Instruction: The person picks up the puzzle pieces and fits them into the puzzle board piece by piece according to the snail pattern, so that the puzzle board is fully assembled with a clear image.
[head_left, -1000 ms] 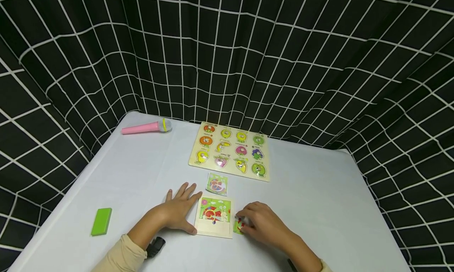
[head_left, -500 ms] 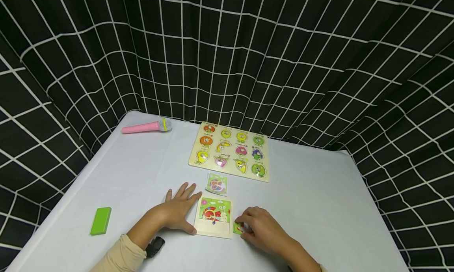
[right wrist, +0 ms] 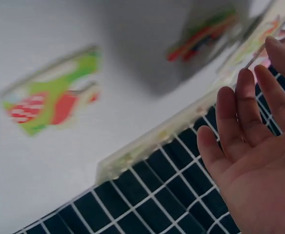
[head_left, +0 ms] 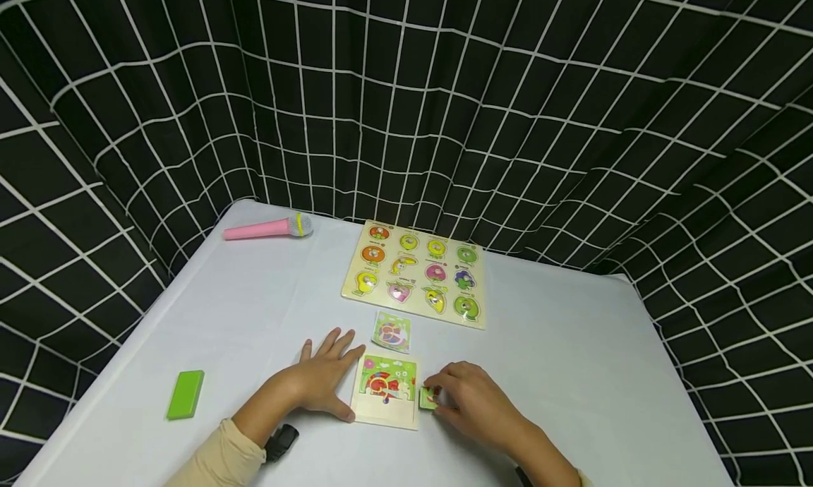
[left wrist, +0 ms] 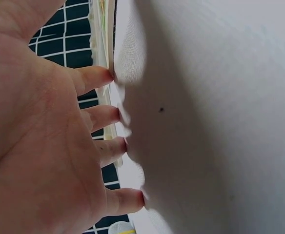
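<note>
A small wooden snail puzzle board (head_left: 384, 413) lies at the front middle, pieces filling its upper part and bare wood showing below. My left hand (head_left: 324, 381) rests on the cloth at its left side, fingers spread, index fingertip and thumb at the board's edge. Just right of the board, my right hand (head_left: 473, 406) pinches a green and red puzzle piece (head_left: 426, 398) between thumb and fingers; the hand partly covers it. In the right wrist view, two blurred loose pieces appear on the cloth, a green and red piece (right wrist: 54, 97) and a darker red and green piece (right wrist: 203, 36).
A snail picture card (head_left: 391, 332) lies just behind the board. Farther back is a fruit peg puzzle (head_left: 416, 272). A pink toy microphone (head_left: 267, 228) lies at the back left, a green block (head_left: 185, 394) at the front left. Black gridded curtains surround the table.
The piece at my right fingers has shifted slightly away from me along the board's right side, and the right hand moved with it. My left hand stays by the board.
</note>
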`<state>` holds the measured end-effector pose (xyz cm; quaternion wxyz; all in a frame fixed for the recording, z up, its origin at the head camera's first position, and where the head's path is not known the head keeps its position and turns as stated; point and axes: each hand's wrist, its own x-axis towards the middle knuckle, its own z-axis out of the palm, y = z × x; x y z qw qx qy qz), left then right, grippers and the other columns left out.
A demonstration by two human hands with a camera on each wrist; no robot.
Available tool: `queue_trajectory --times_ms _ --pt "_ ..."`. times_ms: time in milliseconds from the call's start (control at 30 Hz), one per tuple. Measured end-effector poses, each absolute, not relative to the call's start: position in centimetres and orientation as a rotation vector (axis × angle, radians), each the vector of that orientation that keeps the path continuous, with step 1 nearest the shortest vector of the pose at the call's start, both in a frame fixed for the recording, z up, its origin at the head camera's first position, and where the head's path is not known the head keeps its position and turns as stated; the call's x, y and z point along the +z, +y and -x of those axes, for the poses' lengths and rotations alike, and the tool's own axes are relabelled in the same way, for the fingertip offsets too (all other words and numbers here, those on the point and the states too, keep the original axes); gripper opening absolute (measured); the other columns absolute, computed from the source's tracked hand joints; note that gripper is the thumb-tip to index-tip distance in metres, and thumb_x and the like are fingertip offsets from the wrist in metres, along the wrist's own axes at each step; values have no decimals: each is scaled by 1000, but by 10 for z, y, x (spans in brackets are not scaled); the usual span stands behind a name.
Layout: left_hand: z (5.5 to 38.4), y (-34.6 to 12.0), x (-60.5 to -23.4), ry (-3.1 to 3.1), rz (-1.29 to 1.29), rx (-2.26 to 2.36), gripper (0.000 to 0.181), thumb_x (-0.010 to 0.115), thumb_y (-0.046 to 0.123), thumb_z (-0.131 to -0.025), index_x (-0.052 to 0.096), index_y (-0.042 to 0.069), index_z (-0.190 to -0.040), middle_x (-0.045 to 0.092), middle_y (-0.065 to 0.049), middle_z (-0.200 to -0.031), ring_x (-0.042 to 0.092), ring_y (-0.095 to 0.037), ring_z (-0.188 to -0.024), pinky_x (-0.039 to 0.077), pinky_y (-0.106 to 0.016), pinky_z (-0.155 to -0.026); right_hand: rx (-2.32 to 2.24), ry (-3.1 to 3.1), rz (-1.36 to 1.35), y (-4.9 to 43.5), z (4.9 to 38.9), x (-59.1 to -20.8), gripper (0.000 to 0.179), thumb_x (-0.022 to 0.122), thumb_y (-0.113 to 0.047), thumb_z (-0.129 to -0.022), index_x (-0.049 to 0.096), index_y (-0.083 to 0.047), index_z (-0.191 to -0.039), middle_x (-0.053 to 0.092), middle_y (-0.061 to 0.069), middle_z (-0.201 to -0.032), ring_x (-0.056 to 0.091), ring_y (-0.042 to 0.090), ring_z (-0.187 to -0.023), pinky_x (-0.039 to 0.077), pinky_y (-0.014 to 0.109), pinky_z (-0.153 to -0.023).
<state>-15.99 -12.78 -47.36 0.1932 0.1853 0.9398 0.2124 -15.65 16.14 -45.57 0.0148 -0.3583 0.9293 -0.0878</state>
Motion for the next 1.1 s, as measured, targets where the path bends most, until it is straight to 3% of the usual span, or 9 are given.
queue_trajectory --times_ms 500,1100 --pt "162 -129 -471 2629 -529 581 110 84 52 -65 30 12 -153 11 -14 -163 0 -38 -149 6 -74 -108 -239 2836 1452 95 156 -462 25 79 -30 -80 73 -22 -103 66 -10 -94 59 9 -95 47 33 -95" --pt "160 -127 -470 2618 -528 578 109 84 51 -66 30 12 -153 11 -14 -163 1 -38 -149 6 -73 -108 -166 2873 1461 81 150 -472 19 78 -28 -81 75 -24 -100 65 -11 -98 56 8 -96 45 32 -99"
